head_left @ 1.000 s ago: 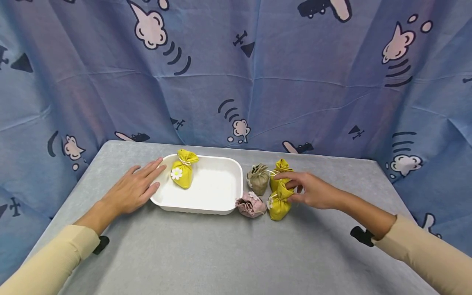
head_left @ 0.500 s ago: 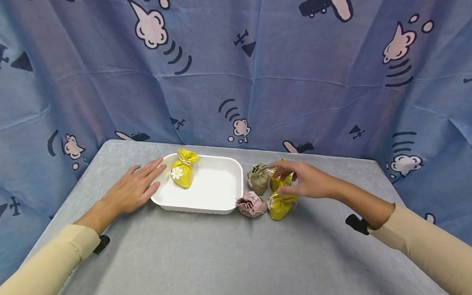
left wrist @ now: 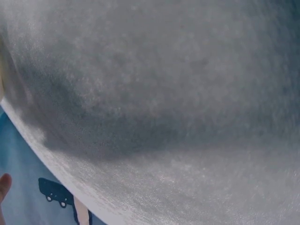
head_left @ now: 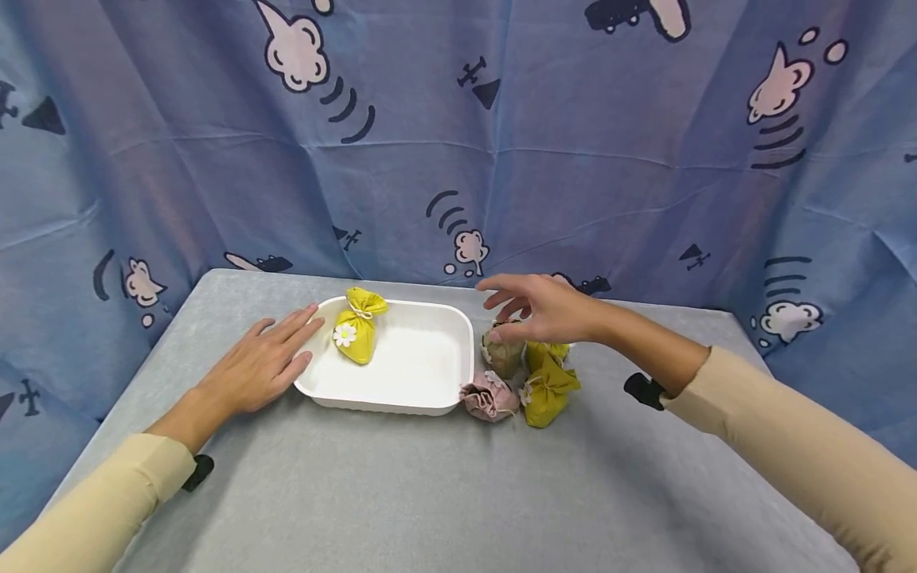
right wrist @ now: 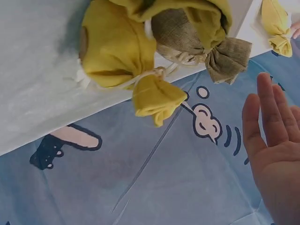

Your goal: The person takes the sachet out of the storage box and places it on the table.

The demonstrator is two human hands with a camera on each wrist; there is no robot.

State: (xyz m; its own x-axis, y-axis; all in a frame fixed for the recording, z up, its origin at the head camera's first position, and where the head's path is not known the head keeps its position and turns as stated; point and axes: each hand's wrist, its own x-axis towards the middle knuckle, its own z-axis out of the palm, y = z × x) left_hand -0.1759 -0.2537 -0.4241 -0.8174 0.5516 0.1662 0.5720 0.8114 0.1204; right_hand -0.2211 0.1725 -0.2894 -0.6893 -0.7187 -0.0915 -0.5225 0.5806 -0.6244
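Note:
My left hand (head_left: 261, 362) lies with extended fingers at the left rim of a white tray (head_left: 423, 354). Inside the tray, at its left end, leans a yellow drawstring pouch (head_left: 364, 342) with a white flower. My right hand (head_left: 540, 309) hovers above an olive-brown pouch (head_left: 504, 362), partly covering it; in the right wrist view its fingers (right wrist: 272, 112) look straight and hold nothing. Two more yellow pouches, a rear one (head_left: 548, 356) and a front one (head_left: 546, 404), stand right of the brown one. A pink pouch (head_left: 489, 398) sits against the tray's right front corner.
A grey cloth-covered table (head_left: 401, 493) carries everything. Behind it and at the sides hangs a blue printed curtain (head_left: 401, 199). In the left wrist view, mostly the table surface (left wrist: 154, 70) and its edge appear.
My right hand has left the front yellow pouch, risen and moved left and back to above the brown pouch. My left hand and the tray stay put.

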